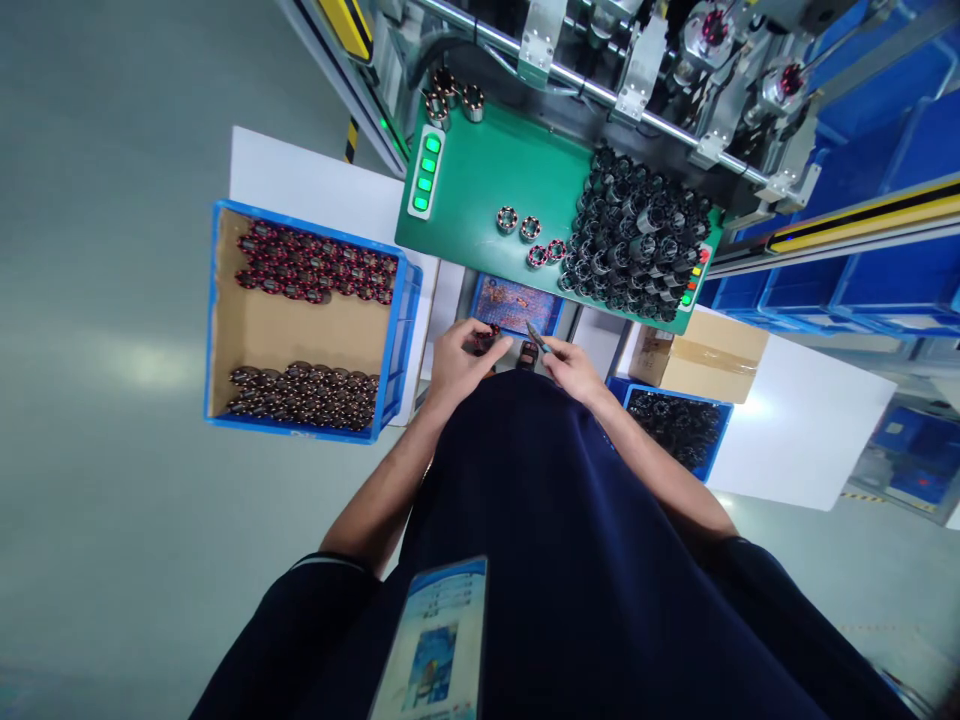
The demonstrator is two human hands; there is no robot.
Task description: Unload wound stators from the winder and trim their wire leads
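My left hand is closed around a small round wound coil part held close to my body. My right hand grips a thin metal tool, its tip pointing toward the part. A small dark and orange object sits between the two hands. Both hands hover just below a small blue tray of copper scraps. On the green work mat lie several ring-shaped coil parts beside a dense pile of dark empty cores.
A blue crate lined with cardboard holds rows of wound coils on my left. A blue bin of dark cores and a cardboard box sit on my right. A machine with a green button panel stands behind the mat.
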